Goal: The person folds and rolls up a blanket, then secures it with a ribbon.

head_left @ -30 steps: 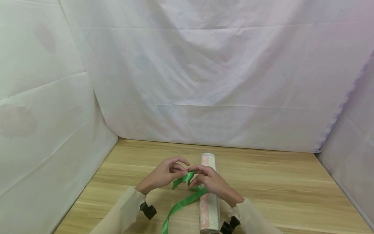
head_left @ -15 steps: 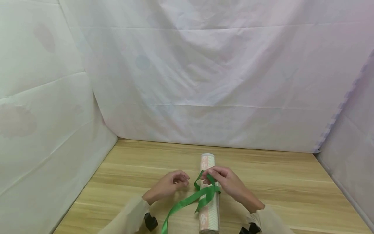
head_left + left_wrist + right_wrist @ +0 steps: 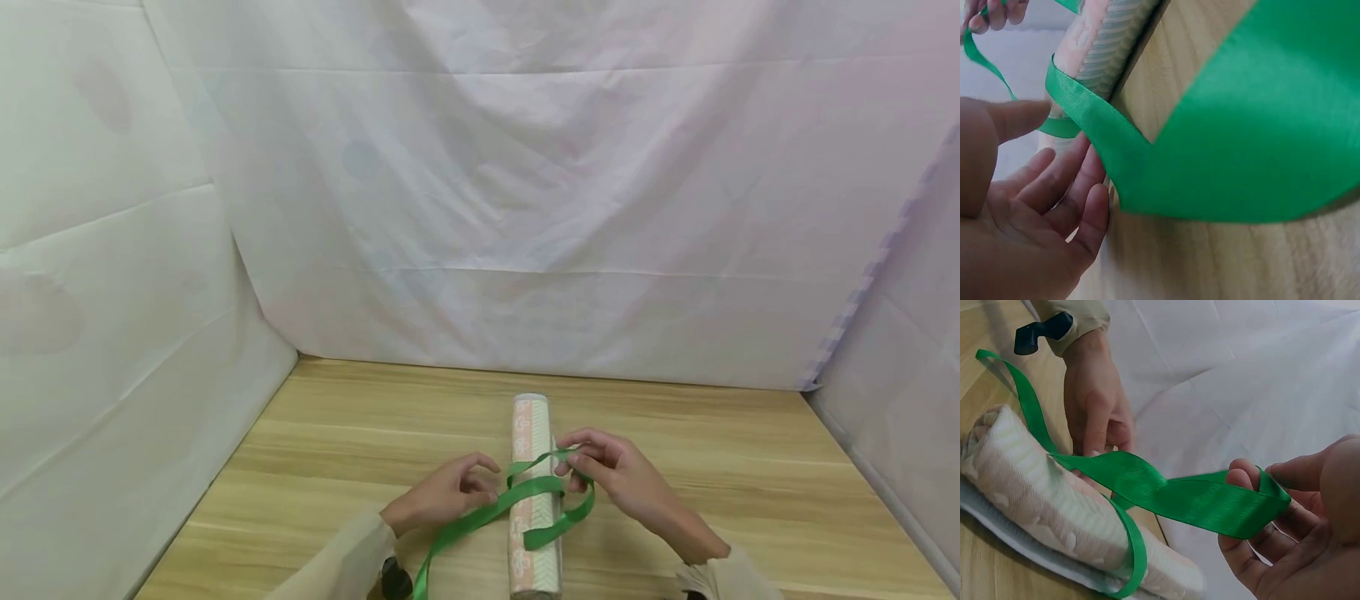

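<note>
A rolled cloth (image 3: 531,537) with pink and pale zigzag stripes lies lengthwise on the table. A green ribbon (image 3: 470,524) crosses over it and wraps round it. To the right of the roll, my right hand (image 3: 624,479) pinches the ribbon between thumb and fingers; from there one end loops back and lies across the roll. On the left side my left hand (image 3: 444,493) has its thumb apart from loosely bent fingers. In the left wrist view those fingers (image 3: 1063,187) sit right beside the ribbon (image 3: 1100,119), with nothing gripped between them and the thumb.
The wooden table (image 3: 750,483) runs back to a white cloth curtain (image 3: 480,208), with further white cloth at both sides. The long tail of ribbon trails toward the table's near edge, by the left sleeve (image 3: 337,558).
My right hand has moved rightward, drawing the ribbon across the roll. My left hand has let go of the ribbon and come down slightly toward the near side.
</note>
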Action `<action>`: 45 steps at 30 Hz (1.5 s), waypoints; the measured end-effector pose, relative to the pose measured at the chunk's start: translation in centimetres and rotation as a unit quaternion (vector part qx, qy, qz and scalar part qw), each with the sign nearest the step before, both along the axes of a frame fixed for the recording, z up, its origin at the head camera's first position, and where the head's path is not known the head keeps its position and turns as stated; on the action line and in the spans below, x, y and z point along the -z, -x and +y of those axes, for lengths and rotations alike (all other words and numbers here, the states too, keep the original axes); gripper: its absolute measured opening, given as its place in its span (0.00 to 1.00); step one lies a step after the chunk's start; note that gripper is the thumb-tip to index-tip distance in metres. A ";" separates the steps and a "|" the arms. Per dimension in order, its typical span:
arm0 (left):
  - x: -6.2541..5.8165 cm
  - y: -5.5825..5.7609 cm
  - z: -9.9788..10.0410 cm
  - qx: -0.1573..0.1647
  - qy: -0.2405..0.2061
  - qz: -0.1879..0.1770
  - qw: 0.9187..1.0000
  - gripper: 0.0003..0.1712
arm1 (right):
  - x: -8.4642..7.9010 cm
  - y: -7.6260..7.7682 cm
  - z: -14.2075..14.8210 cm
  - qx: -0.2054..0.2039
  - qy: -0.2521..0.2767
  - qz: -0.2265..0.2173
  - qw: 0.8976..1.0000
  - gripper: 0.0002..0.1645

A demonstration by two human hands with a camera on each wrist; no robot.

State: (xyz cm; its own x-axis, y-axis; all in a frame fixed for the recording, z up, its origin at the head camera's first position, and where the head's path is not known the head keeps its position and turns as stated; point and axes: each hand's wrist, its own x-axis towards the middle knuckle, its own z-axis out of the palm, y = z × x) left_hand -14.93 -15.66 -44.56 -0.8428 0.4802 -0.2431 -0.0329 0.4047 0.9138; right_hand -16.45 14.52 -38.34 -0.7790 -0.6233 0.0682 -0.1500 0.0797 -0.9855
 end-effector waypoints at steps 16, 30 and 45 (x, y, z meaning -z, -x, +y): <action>0.5 0.7 -0.8 -0.019 0.026 0.008 0.999 0.19 | 2.0 -1.0 4.4 0.020 -0.053 -0.074 0.996 0.23; 0.9 1.1 -1.4 -0.008 0.020 0.014 1.000 0.12 | 6.5 -1.3 5.2 0.011 -0.154 -0.059 0.986 0.13; 0.9 1.4 -1.3 -0.010 0.024 -0.010 1.000 0.09 | 4.6 -0.3 1.4 0.064 -0.259 0.126 0.956 0.13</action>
State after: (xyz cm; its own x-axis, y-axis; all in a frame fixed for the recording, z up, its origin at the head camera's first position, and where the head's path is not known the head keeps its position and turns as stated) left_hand -16.29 -16.92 -45.43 -0.8474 0.4501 -0.2817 -0.0598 0.4463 0.8929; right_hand -16.19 15.89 -42.96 -0.8510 -0.5245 -0.0269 -0.3341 0.5800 -0.7429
